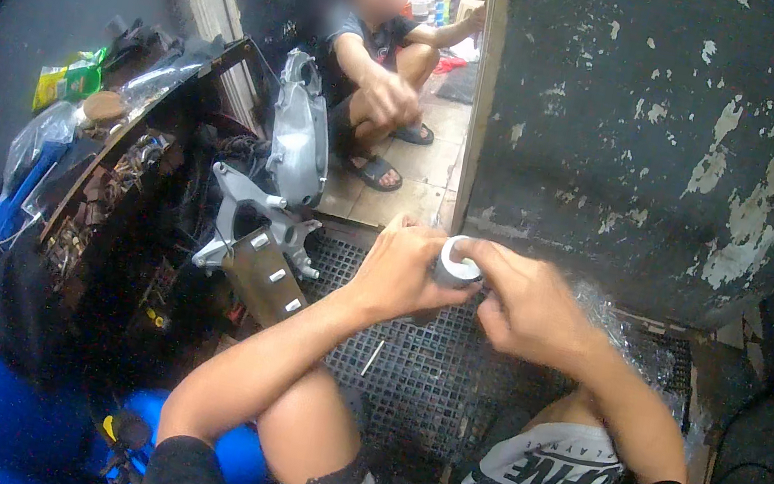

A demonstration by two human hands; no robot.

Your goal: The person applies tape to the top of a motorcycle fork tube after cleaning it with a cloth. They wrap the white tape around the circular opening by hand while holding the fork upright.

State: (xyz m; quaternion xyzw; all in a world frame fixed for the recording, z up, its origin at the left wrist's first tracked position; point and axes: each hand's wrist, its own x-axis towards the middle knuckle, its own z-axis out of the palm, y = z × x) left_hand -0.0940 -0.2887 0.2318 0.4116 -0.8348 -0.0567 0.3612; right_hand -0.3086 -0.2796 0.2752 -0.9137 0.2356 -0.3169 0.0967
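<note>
My left hand [403, 267] is gripping a pale cylinder [452, 273] over the black mat [402, 371]; my right hand [538, 312], fingers bunched, is seemingly working its mouth — pinching anything, I can't tell. Next probably calls for steadiness. Beyond, a person [372, 47] is crouching.

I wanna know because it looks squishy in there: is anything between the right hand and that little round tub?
Nothing that I can see. The right hand has its fingers right at the open top of the tub, and the left hand holds the tub's side.
</note>
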